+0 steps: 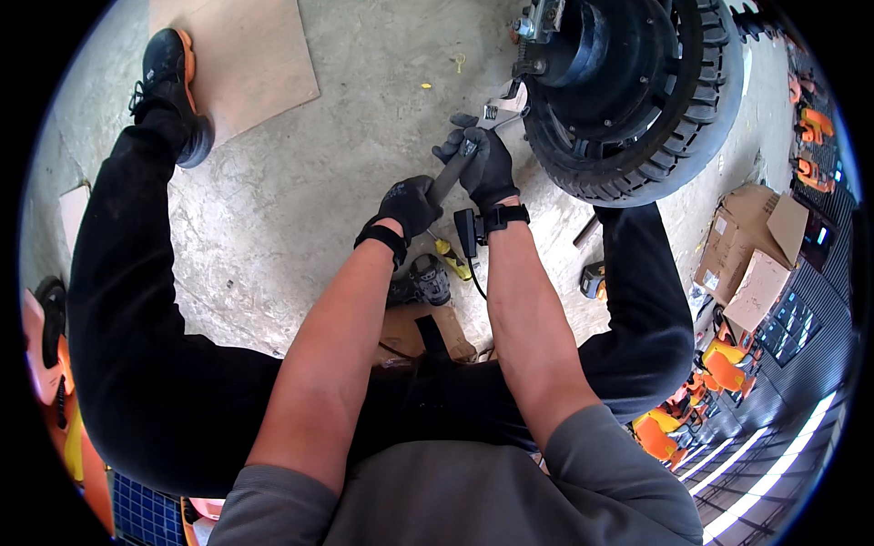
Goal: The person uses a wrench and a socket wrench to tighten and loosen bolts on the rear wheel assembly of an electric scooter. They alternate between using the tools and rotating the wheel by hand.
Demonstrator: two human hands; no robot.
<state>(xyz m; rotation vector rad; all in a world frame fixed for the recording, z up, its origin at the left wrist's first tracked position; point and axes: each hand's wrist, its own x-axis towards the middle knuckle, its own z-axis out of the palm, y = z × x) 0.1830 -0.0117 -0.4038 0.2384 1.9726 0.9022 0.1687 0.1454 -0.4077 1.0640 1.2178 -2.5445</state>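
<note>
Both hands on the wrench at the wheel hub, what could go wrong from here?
1. The wrench head sits at the hub edge of the wheel; if it slips, the right hand may hit the tyre or metal.
2. The left hand holds the handle's low end, so a sudden release could throw the squatting person off balance.
3. Small tools lie on the floor underneath, a possible trip hazard.

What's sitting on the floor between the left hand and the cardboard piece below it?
In the head view, a dark round tool lies between the left hand and the cardboard piece, with a yellow-handled tool beside it.
</note>
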